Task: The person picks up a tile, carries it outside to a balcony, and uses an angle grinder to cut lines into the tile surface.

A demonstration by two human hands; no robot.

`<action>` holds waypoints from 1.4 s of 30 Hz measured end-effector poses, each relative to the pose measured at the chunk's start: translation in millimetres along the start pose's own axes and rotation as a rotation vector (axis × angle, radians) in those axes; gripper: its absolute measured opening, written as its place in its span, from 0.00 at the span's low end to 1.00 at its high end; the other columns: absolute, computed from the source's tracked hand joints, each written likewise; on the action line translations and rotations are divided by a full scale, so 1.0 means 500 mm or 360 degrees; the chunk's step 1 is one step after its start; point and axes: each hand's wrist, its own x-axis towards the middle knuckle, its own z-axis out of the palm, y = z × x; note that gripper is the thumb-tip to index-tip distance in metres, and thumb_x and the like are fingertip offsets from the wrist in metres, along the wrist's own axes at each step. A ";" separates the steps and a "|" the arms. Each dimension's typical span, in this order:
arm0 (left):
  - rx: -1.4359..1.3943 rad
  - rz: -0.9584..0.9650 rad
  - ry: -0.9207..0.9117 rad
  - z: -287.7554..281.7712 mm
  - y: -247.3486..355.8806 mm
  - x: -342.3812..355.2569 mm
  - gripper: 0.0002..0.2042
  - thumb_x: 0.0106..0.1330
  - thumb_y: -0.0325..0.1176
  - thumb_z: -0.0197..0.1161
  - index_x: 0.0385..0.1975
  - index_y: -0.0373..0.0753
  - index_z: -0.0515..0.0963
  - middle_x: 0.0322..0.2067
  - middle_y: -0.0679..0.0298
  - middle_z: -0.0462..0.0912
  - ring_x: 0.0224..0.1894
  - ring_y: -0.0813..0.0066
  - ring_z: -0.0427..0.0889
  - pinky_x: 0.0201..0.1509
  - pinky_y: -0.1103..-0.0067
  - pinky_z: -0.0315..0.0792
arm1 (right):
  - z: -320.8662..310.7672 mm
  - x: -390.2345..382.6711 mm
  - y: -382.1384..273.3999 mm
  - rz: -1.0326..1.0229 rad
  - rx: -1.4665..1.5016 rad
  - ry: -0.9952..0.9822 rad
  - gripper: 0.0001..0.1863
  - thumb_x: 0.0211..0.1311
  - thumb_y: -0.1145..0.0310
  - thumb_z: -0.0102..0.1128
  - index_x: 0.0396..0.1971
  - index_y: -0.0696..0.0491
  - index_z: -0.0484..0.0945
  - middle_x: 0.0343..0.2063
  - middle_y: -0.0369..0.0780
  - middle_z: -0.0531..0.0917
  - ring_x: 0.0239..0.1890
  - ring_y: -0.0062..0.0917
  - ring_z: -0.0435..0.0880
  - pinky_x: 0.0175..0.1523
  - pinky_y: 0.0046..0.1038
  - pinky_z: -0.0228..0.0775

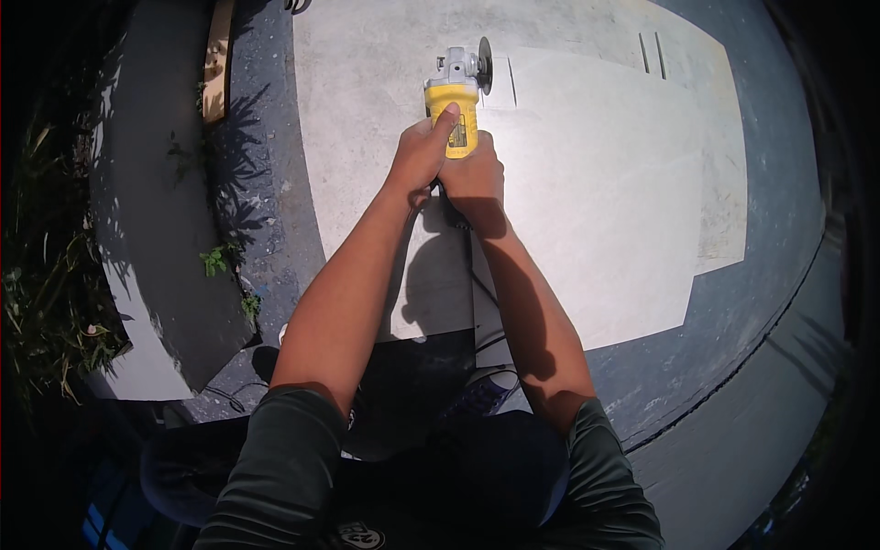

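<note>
A yellow angle grinder with a grey metal head points away from me over a pale flat sheet. Its thin dark disc stands on edge at the right of the head; I cannot tell whether it touches the sheet. My left hand is closed around the left side of the body, thumb laid along the top. Lower down, my right hand wraps the rear of the grinder, its fingers partly hidden. A dark cord runs back from it between my forearms toward my feet.
Short dark slits mark the sheet at the far right. Under it lies grey concrete ground. Along the left are a low wall, a wooden plank and plants. My shoe is close to the sheet's near edge.
</note>
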 end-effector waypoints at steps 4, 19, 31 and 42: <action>-0.0003 0.0018 0.0008 -0.012 -0.007 0.008 0.30 0.77 0.56 0.58 0.59 0.29 0.78 0.51 0.59 0.85 0.51 0.78 0.83 0.55 0.80 0.75 | 0.005 -0.004 -0.008 -0.0005 0.0013 -0.0009 0.33 0.56 0.48 0.72 0.50 0.59 0.73 0.43 0.56 0.87 0.49 0.52 0.87 0.54 0.44 0.78; 0.0106 -0.0056 0.0060 -0.003 0.012 -0.007 0.31 0.77 0.57 0.57 0.60 0.31 0.79 0.50 0.60 0.86 0.49 0.79 0.83 0.52 0.81 0.75 | -0.003 -0.007 -0.019 0.0061 -0.0045 -0.0022 0.34 0.56 0.47 0.71 0.51 0.58 0.73 0.44 0.56 0.87 0.50 0.52 0.87 0.55 0.45 0.78; -0.0087 0.0009 0.0084 -0.005 0.000 -0.001 0.25 0.77 0.50 0.62 0.52 0.28 0.81 0.43 0.59 0.87 0.42 0.76 0.86 0.48 0.78 0.78 | 0.005 -0.009 -0.010 0.0054 -0.0002 -0.0030 0.34 0.56 0.46 0.72 0.51 0.58 0.73 0.44 0.55 0.87 0.51 0.50 0.87 0.55 0.44 0.78; 0.0140 0.0005 0.0088 -0.014 -0.014 0.002 0.31 0.76 0.59 0.57 0.57 0.33 0.81 0.44 0.62 0.86 0.40 0.81 0.84 0.35 0.83 0.75 | 0.006 -0.016 -0.007 0.0044 -0.0013 -0.0051 0.35 0.55 0.45 0.72 0.51 0.58 0.73 0.44 0.54 0.87 0.50 0.50 0.87 0.55 0.44 0.78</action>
